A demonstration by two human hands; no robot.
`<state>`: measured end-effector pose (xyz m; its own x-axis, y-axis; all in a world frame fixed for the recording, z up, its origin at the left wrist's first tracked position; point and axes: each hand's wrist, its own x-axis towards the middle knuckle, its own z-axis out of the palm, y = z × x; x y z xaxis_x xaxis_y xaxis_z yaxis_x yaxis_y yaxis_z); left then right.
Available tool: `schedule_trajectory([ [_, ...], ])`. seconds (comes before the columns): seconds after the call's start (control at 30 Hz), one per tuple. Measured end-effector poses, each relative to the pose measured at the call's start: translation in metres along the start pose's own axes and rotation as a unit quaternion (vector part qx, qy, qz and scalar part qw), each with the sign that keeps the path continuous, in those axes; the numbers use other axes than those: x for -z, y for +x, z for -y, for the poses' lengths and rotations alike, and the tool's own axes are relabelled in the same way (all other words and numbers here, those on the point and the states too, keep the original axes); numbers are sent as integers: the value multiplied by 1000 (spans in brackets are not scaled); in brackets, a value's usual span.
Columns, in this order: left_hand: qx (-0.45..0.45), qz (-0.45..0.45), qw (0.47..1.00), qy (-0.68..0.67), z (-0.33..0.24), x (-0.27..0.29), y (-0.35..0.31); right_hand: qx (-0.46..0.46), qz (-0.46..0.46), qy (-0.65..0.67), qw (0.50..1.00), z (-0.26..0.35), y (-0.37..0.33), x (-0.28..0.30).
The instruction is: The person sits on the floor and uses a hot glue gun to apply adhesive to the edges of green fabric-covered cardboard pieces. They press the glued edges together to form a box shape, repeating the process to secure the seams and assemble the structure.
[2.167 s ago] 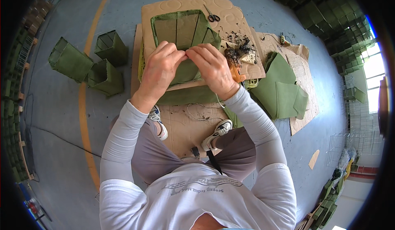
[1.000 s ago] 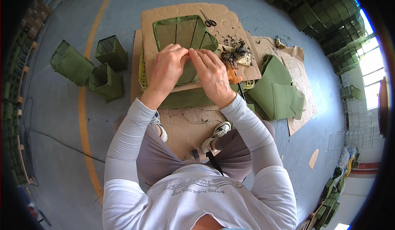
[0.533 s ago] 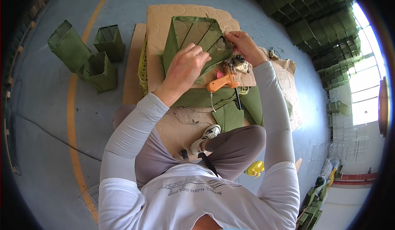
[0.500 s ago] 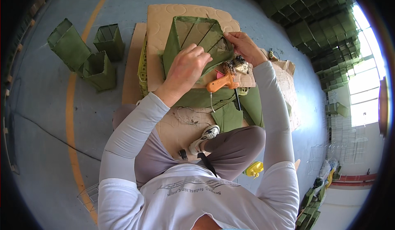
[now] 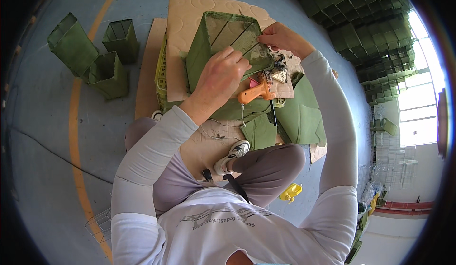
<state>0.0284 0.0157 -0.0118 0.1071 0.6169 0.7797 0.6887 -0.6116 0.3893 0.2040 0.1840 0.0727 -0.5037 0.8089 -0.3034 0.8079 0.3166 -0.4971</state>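
Pinching the green fabric box (image 5: 197, 58) by its right rim, your right hand (image 5: 287, 40) sits at upper centre of the frame, like the box; whether your curled left hand (image 5: 220, 75) grips, I cannot tell. It's probably light, soft-walled: hold the likely firmer rim corners.

Green box (image 5: 196, 61) — near rim partly behind left hand (image 5: 219, 77)
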Motion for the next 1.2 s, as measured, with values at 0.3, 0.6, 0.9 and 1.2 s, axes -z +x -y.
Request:
schedule_trajectory([
  [0.3,-22,-1,1000,15,-4,1,-2,-69,-68,25,995,4,-7,5],
  [0.6,-30,11,999,25,-4,-2,-4,61,-208,-187,958,-17,5,-29],
  [0.9,-30,19,999,35,-4,3,-6,-64,-90,49,993,13,-23,-3],
  [1.2,-7,30,999,16,-2,3,-3,34,-169,-108,979,-9,-12,-25],
])
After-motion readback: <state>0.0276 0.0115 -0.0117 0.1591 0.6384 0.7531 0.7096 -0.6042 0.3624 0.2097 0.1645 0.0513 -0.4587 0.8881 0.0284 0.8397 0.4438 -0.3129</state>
